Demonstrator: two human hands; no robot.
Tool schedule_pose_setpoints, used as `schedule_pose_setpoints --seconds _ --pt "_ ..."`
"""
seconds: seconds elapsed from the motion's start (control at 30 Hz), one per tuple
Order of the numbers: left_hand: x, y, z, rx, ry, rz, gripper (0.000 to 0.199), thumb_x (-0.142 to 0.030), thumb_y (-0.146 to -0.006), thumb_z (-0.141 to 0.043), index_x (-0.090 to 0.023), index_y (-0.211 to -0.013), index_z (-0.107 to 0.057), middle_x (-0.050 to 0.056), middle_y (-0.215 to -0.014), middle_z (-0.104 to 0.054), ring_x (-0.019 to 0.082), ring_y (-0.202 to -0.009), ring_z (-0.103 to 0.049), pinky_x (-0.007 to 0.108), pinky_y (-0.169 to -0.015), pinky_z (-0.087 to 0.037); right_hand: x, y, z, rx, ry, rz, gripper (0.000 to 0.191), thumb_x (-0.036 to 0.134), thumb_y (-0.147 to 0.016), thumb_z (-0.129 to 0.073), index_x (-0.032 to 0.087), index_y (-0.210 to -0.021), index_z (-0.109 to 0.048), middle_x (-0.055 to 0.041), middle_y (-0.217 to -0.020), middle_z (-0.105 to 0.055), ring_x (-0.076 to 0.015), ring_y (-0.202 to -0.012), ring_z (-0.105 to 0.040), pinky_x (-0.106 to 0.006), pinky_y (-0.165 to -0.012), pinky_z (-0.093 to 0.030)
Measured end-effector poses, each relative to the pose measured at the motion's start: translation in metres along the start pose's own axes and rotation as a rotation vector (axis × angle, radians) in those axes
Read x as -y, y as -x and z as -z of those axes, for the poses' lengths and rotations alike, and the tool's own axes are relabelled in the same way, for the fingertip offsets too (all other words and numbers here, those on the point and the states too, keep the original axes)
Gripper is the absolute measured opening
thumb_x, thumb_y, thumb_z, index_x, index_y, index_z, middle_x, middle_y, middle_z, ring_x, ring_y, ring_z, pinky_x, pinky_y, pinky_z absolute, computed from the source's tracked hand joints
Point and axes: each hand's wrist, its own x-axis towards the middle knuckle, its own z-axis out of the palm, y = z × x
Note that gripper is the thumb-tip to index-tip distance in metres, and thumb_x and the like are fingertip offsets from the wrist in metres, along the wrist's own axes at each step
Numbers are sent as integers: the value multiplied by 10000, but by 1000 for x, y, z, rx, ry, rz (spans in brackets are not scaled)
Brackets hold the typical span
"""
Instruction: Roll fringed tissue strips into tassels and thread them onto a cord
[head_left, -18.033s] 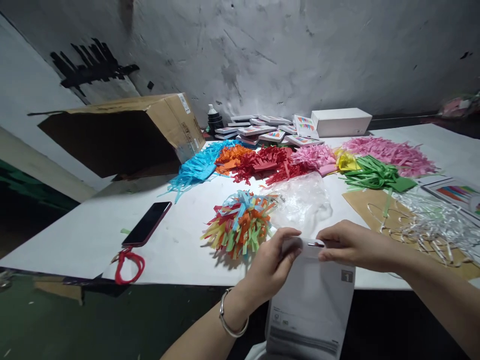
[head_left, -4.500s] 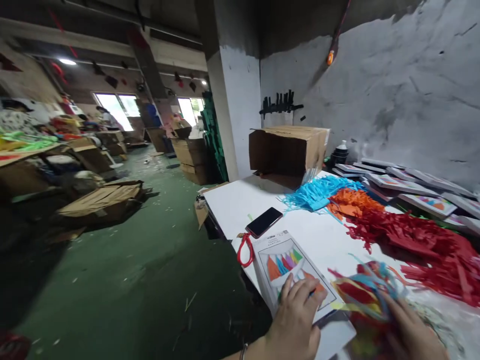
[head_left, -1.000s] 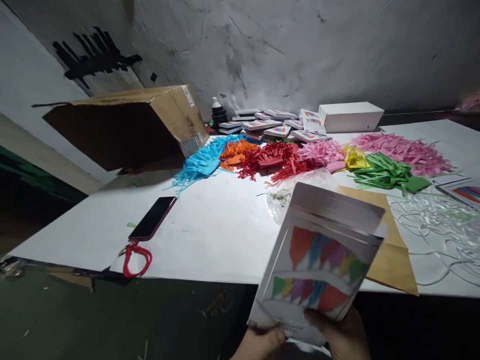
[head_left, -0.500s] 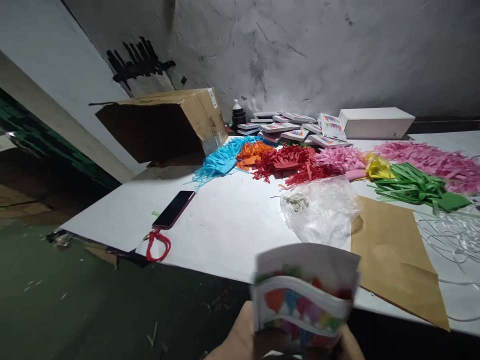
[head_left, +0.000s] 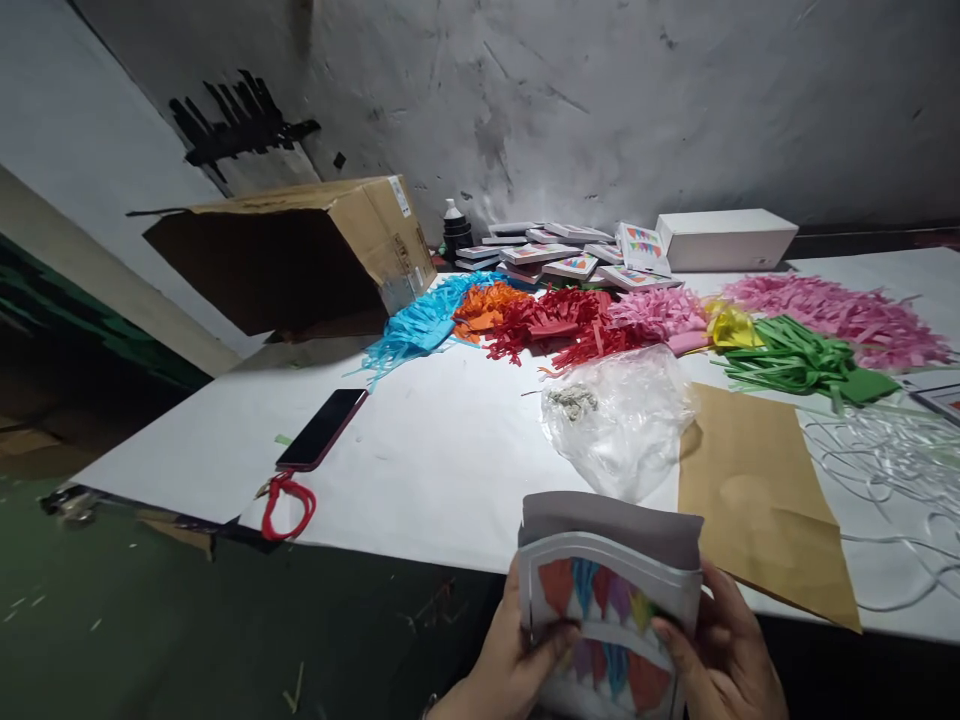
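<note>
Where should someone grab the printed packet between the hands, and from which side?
Probably the plain grey upper edge of the printed packet, pinched front to back from above, on the table side. That edge points up and away, uncovered, while the left hand and right hand take up the sides, thumbs on the front.

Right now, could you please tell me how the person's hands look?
The left hand and right hand wear no gloves, and no sleeves show. Behind the left one, at the bottom edge, a sliver of wristband shows, probably a bracelet.
</note>
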Motion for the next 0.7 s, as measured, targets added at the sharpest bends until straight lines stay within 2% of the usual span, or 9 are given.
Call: schedule_pose_setpoints --seconds 0.13,0.2,0.33,0.37,0.5,0.57,0.63,0.7 --pt "-6 -10 -2 -218 -10 -216 531 -376 -999 -576 -263 -1501 -446 146 -1369 -640 254 -1147 -696 318 -924 -601 5 -4 0 54 22 -6 662 523 -833 -737 281 -1409 -521 -122 -1318 -662 -303 -1147 -685 -338 -840 -626" --pt "-14 -19 -5 -233 -42 -292 465 -311 -1010 -565 -293 -1468 -488 119 -1362 -649 230 -1130 -705 276 -895 -604 8 -5 2 67 27 16 666 518 -847 -725 285 -1429 -503 -120 -1316 -663 -284 -1107 -704 -326 -831 -629" --pt "-36 -41 -4 -153 -158 -404 393 -249 -997 -595 -318 -1383 -585 81 -1322 -679 218 -1153 -690 270 -941 -576 15 -16 20 186 158 119 614 439 -868 -724 309 -1429 -512 -110 -1293 -680 -239 -944 -755 -216 -615 -624" --pt "-42 -47 -1 -112 -191 -419 360 -251 -1003 -584 -315 -1356 -611 73 -1270 -706 210 -1117 -702 267 -931 -578 16 -19 26 212 189 173 584 408 -866 -732 318 -1408 -533 -101 -1285 -686 -226 -917 -761 -200 -608 -619" --pt "-75 -71 12 143 -285 -398 259 -282 -1005 -575 -260 -1241 -678 68 -1039 -753 161 -807 -718 225 -714 -593 21 -31 49 248 242 388 484 349 -863 -744 298 -1323 -603 -87 -1249 -708 -230 -985 -754 -240 -797 -621" --pt "-92 -79 15 234 -272 -354 197 -288 -987 -602 -224 -1150 -692 66 -970 -729 146 -730 -683 210 -627 -563 29 -38 54 253 262 454 447 358 -848 -761 276 -1269 -634 -78 -1190 -728 -223 -973 -752 -233 -805 -618" --pt "-105 -83 12 264 -234 -321 119 -281 -970 -626 -194 -1021 -689 62 -926 -688 149 -743 -655 212 -616 -539 41 -45 53 199 276 492 349 348 -831 -780 267 -1155 -677 -48 -1084 -741 -189 -900 -749 -204 -792 -610" --pt "-112 -83 5 248 -173 -309 110 -269 -958 -643 -182 -892 -650 47 -887 -640 148 -766 -620 214 -638 -517 53 -51 47 136 242 471 190 311 -832 -776 259 -995 -691 -20 -956 -722 -153 -819 -726 -169 -753 -597"
